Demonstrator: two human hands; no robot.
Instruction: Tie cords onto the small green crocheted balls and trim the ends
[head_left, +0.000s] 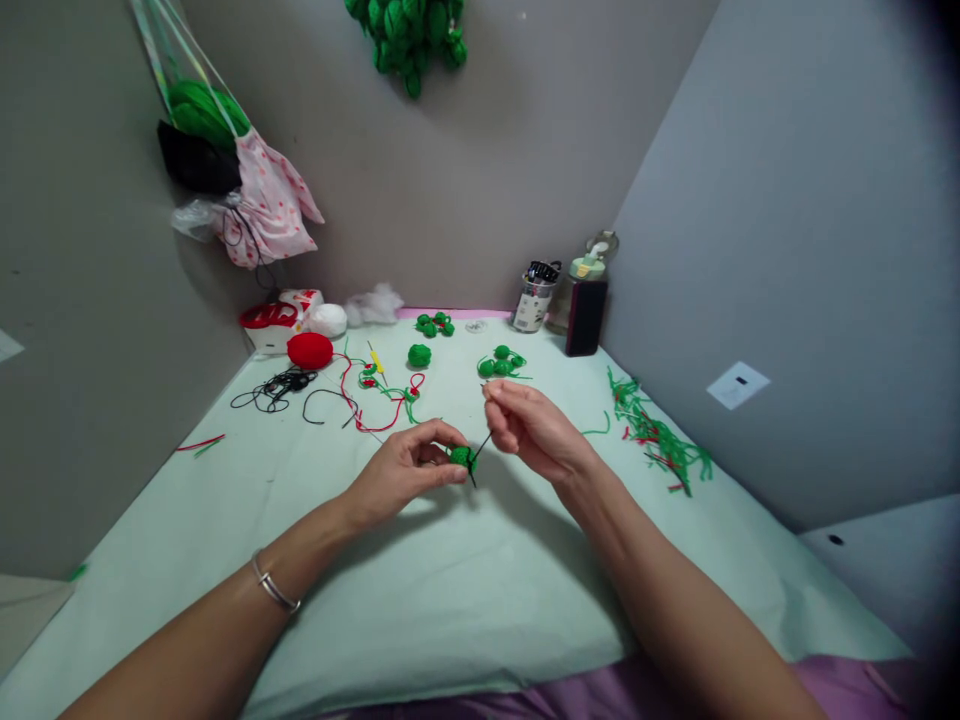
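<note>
My left hand (420, 463) pinches a small green crocheted ball (459, 456) between thumb and fingers, just above the table. Black yarn (484, 441) crosses the ball's right side, and a short dark end sticks out below it. The strand runs up taut to my right hand (532, 420), whose closed thumb and fingers grip it. A small dark tip shows at those fingertips; whether it is a needle I cannot tell. Beyond my hands lie a ball of green yarn (419, 356) and several small green crocheted balls (501, 362).
A red yarn ball (310, 350), tangled black yarn (277, 390) and a yellow-handled hook (376, 360) lie left. Green and red yarn scraps (660, 435) spread along the right. A pen cup (532, 303), a bottle (587, 267) and a phone (586, 318) stand at the back.
</note>
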